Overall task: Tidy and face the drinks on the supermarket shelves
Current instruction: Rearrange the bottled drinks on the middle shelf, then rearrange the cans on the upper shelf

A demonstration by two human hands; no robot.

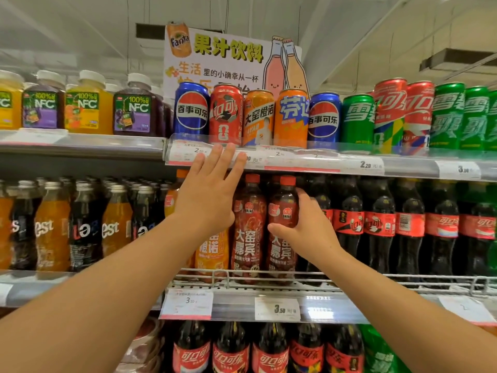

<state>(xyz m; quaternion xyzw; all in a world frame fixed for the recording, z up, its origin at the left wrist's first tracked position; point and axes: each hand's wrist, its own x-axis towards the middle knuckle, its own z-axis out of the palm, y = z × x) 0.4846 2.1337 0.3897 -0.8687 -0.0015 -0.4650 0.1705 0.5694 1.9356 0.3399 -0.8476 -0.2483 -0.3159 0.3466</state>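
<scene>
Landmark: the middle shelf [349, 285], a perforated metal deck with a wire front rail; right hand [304, 222] grips the shoulder of a dark red Dayao bottle [282, 238] standing upright at the front of this shelf, thumb across the label face and fingers [302, 193] curled round the bottle's right side; a second dark red Dayao bottle [248, 232] stands upright just beside it on the left, the two touching or nearly so; left hand [207, 195] is raised flat with fingers straight and spread, holding nothing, its fingertips over the price strip [295, 160] of the shelf above; the palm covers the upper part of an orange Dayao bottle [212, 254] standing at the left of the red pair; whether the palm touches that bottle cannot be told; to the right of the gripped bottle stands a row of Coca-Cola bottles [379, 224] with red labels; on the shelf above the middle shelf stands a row of cans: Pepsi can [191, 111], red Coca-Cola can [225, 114], orange Dayao can [258, 117], Fanta can [291, 117], green Sprite cans [357, 122]; behind the cans rises a juice-drink sign [228, 57]; below the middle shelf stand further Coca-Cola bottles, red labels facing forward
</scene>
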